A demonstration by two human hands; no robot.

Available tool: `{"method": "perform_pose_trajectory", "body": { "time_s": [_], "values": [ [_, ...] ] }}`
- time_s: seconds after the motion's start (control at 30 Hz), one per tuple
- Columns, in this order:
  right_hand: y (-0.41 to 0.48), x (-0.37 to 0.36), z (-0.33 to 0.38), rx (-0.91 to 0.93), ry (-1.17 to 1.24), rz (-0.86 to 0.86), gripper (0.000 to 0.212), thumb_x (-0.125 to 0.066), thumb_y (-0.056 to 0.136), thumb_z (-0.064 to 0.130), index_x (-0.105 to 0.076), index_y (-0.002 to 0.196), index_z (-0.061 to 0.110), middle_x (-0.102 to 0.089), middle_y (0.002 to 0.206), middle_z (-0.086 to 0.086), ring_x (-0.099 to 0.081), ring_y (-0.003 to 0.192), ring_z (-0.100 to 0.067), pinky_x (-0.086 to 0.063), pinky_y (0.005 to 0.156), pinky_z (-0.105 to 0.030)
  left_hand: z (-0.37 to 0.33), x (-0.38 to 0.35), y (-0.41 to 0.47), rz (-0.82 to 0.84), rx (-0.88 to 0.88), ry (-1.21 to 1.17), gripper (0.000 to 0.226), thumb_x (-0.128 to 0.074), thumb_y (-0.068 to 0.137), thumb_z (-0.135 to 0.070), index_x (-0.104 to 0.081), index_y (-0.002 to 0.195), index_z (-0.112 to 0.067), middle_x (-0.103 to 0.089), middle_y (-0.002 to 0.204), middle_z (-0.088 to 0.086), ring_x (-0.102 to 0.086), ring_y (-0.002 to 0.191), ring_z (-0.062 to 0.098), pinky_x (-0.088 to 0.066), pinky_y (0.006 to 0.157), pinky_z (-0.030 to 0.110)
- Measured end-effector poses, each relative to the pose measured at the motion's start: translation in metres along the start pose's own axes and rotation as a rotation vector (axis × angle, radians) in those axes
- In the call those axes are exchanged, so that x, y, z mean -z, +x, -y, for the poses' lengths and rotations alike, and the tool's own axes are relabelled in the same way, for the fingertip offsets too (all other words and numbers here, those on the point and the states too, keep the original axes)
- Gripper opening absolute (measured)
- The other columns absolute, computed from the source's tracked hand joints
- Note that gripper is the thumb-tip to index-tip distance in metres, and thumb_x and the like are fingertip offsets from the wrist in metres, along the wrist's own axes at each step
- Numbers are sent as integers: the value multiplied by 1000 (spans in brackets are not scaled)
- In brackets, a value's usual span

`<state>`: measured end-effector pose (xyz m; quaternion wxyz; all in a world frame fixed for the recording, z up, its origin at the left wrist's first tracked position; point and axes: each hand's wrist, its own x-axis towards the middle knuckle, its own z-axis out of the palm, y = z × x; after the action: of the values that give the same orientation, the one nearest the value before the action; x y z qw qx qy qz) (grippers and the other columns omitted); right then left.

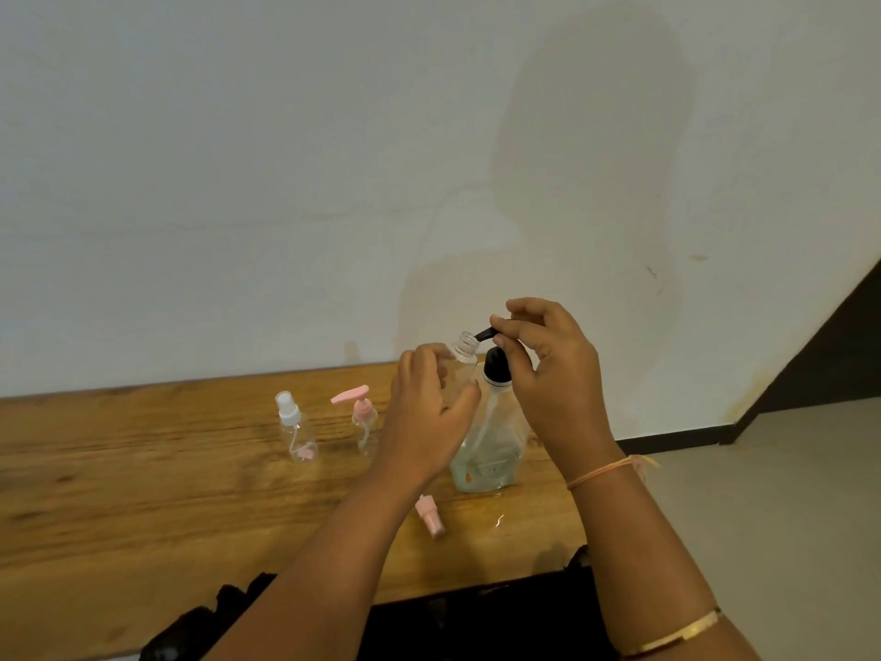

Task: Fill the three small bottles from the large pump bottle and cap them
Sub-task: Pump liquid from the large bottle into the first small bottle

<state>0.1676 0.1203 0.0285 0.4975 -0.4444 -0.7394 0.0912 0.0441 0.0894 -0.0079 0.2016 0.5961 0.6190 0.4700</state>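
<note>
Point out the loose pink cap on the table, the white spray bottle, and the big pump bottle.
loose pink cap [430, 516], head view, its body.
white spray bottle [289, 408], head view, white sprayer top.
big pump bottle [486, 462], head view, lower clear body.

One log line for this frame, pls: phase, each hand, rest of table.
phase: filling | left hand: holds open small bottle at spout | right hand: on black pump head | pink cap: lying on table

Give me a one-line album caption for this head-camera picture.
Left hand holds an uncapped small bottle at the black nozzle of the large pump bottle, right hand on the pump.
</note>
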Motion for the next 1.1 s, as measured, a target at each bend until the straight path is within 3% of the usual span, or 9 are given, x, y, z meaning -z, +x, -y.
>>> {"method": "perform_pose_trajectory", "body": {
  "time_s": [0.07, 0.2, 0.27, 0.4, 0.6, 0.9, 1.1],
  "values": [
    [0, -1, 1, 4, -23, -6, 21, -60, 87, 0, -69, 106, 1, -61, 111, -9, -52, 100, -13, -37, 81, -1, -1, 2, -1, 9, -32, 15, 32, -56, 89, -25, -38, 116, -22, -39, 105, -7, -41, 98, 10, -38, 80, 24],
    [0, -2, 1, 33, -49, -28, 18, -61, 86, 0, -71, 101, 2, -64, 103, -8, -60, 94, -23, -40, 80, -15, -2, 4, -1, 18, -89, 68, 39, -56, 92, -27, -36, 124, -18, -35, 115, -9, -40, 108, 6, -34, 85, 19],
    [0, -2, 1, 62, -75, -46, 16, -59, 85, 2, -70, 97, 4, -66, 97, -7, -61, 88, -24, -40, 76, -14, 0, 6, 0, 1, -112, 78, 38, -57, 92, -29, -40, 125, -20, -35, 115, -11, -42, 110, 5, -34, 84, 17],
    [-1, -2, 1, 105, -146, -66, 19, -56, 82, 2, -70, 95, 4, -69, 94, -8, -62, 88, -25, -39, 78, -13, 1, 15, 1, -46, -94, -5, 39, -64, 87, -32, -48, 122, -32, -40, 112, -13, -46, 104, -6, -33, 77, 1],
    [-9, -16, 6, 124, -217, -144, 23, -58, 76, -7, -69, 95, -1, -66, 92, -14, -61, 86, -34, -43, 72, -24, 0, 20, 3, -90, -81, -126, 46, -73, 78, -29, -52, 117, -41, -43, 103, -23, -54, 95, -4, -48, 76, 5],
    [-17, -27, 4, 87, -219, -162, 22, -62, 75, -12, -68, 95, -4, -65, 91, -17, -59, 83, -35, -46, 68, -27, 5, 22, 3, -68, -70, -145, 46, -74, 79, -23, -57, 120, -35, -55, 109, -18, -55, 94, -3, -47, 76, 10],
    [-13, -21, 16, 77, -192, -193, 21, -53, 79, -3, -68, 94, -2, -65, 91, -14, -60, 84, -32, -44, 70, -25, 1, 22, 3, -93, -125, -182, 48, -73, 79, -26, -48, 111, -52, -53, 108, -24, -52, 99, -7, -46, 79, 7]
  ]
}}
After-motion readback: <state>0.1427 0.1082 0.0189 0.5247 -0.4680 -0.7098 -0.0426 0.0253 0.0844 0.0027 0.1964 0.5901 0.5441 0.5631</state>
